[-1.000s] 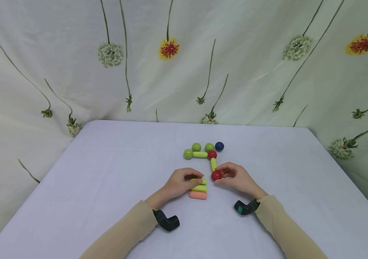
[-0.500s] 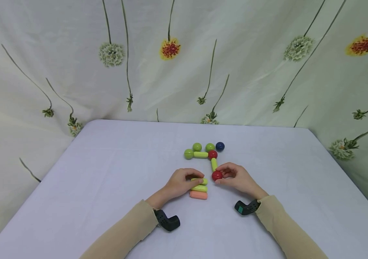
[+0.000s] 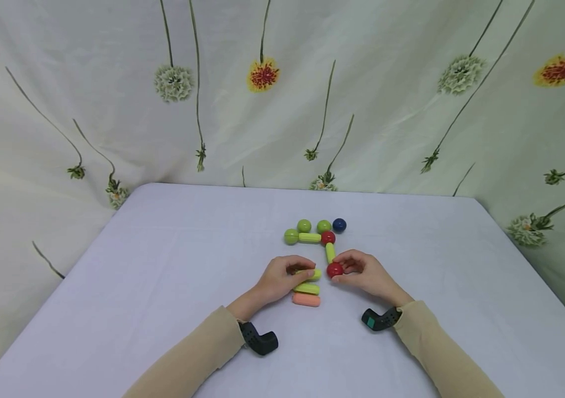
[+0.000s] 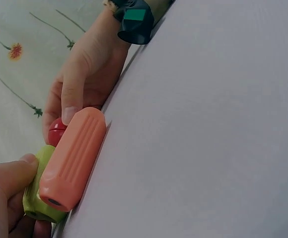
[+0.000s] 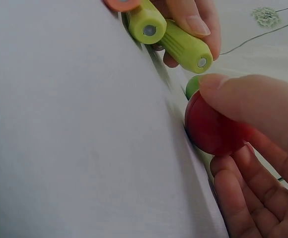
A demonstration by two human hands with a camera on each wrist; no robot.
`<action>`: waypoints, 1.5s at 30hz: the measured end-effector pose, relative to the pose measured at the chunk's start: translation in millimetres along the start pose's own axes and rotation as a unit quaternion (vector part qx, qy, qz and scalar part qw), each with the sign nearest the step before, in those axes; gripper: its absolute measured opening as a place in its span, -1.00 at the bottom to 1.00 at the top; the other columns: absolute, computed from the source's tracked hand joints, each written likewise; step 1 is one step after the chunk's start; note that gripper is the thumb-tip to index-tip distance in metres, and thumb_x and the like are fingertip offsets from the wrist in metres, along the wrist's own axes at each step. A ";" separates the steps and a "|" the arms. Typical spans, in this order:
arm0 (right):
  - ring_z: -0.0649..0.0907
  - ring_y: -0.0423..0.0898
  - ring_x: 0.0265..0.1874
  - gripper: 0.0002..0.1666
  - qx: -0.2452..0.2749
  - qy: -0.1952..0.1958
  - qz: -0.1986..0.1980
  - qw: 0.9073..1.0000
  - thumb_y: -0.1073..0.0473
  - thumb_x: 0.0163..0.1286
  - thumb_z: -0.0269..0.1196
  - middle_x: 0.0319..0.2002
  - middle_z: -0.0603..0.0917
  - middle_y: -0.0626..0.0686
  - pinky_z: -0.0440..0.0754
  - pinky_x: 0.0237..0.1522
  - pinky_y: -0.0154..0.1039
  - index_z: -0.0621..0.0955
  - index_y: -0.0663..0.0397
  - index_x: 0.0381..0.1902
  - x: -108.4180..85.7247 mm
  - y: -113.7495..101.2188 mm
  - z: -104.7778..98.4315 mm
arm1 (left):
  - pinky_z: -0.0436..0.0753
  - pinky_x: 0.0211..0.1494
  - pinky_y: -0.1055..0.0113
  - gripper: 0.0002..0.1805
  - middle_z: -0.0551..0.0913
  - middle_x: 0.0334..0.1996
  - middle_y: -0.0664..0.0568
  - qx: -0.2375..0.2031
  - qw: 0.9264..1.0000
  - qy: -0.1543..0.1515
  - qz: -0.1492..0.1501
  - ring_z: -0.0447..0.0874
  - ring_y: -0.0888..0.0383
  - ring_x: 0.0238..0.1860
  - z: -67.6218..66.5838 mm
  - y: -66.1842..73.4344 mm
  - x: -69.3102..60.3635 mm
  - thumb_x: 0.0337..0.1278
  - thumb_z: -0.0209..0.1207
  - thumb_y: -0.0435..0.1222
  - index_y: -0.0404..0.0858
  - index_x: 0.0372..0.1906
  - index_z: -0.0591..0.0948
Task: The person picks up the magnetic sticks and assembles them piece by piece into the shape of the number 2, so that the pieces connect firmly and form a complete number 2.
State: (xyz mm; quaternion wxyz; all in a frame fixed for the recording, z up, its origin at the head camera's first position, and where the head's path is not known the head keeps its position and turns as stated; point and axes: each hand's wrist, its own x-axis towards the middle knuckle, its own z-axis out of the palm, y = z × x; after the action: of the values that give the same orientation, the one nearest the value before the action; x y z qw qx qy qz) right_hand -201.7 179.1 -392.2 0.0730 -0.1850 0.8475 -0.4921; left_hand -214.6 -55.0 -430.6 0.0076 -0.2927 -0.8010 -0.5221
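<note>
My left hand [image 3: 278, 276] pinches a yellow-green rod [image 3: 316, 274] between thumb and fingers; its free end, with a round silvery spot [image 5: 202, 62], points toward the red ball [image 3: 334, 270], with a gap between them. My right hand [image 3: 365, 275] grips that red ball between thumb and fingers. From the ball a second yellow-green rod [image 3: 330, 253] runs back to another red ball [image 3: 328, 237]. There a third rod [image 3: 309, 237] leads left to a green ball [image 3: 291, 236]. Below the held rod lie another yellow-green rod [image 3: 308, 288] and an orange rod [image 4: 74, 158].
Two loose green balls, one left [image 3: 304, 225] and one right [image 3: 324, 225], sit behind the joined pieces beside a dark blue ball [image 3: 339, 225]. A white cloth covers the table [image 3: 188, 249]. A flowered curtain [image 3: 386, 110] hangs behind its far edge.
My left hand has raised the yellow-green rod slightly away from the one below it. My right hand keeps its grip on the red ball. The whole view has shifted a little.
</note>
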 end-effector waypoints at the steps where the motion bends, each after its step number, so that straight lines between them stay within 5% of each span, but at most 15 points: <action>1: 0.54 0.00 -0.19 -0.56 0.001 -0.001 -0.001 1.000 0.27 0.15 0.37 -0.17 0.60 0.10 0.53 -0.12 -0.32 0.55 0.28 -0.01 0.0 0.1 0.0 | 0.53 -0.20 0.39 -0.73 0.69 -0.20 0.03 -0.001 1.000 0.003 0.004 0.55 0.22 -0.24 0.2 -0.5 0.4 0.19 0.21 -0.24 -0.34 -0.11 0.66; 8: 0.54 0.03 -0.18 -0.57 -0.001 -0.002 -0.001 1.000 0.28 0.16 0.36 -0.17 0.60 0.11 0.53 -0.11 -0.32 0.54 0.30 -0.01 -0.4 -1.0 -0.2 | 0.47 -0.22 0.40 -0.76 0.69 -0.21 0.12 -0.018 0.999 0.017 -0.035 0.50 0.22 -0.26 1.6 -2.6 5.2 0.17 0.23 -0.23 -0.27 -0.11 0.68; 17: 0.54 0.03 -0.19 -0.59 0.002 -0.005 -0.001 1.000 0.30 0.16 0.35 -0.17 0.59 0.14 0.52 -0.12 -0.35 0.54 0.31 -0.03 -1.1 -3.8 -1.0 | 0.45 -0.27 0.44 -0.76 0.70 -0.19 -0.04 -0.041 0.997 0.030 -0.062 0.51 0.17 -0.24 4.5 -0.3 10.6 0.11 0.27 -0.30 -0.31 -0.13 0.69; 45: 0.54 -0.01 -0.20 -0.59 0.003 -0.004 0.009 1.000 0.28 0.16 0.36 -0.19 0.59 0.11 0.53 -0.10 -0.26 0.54 0.28 -0.03 -1.2 -3.9 -0.4 | 0.47 -0.31 0.46 -0.81 0.71 -0.28 0.09 -0.022 0.996 0.021 -0.085 0.52 0.24 -0.33 7.6 -0.6 18.0 0.08 0.30 -0.25 -0.22 -0.21 0.73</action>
State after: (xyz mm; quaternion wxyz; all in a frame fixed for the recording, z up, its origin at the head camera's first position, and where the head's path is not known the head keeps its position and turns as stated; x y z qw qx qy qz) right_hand -199.7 178.2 -388.7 0.0815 -0.1788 0.8477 -0.4928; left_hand -227.6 -40.5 -428.9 -0.0263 -0.2130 -0.8106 -0.5448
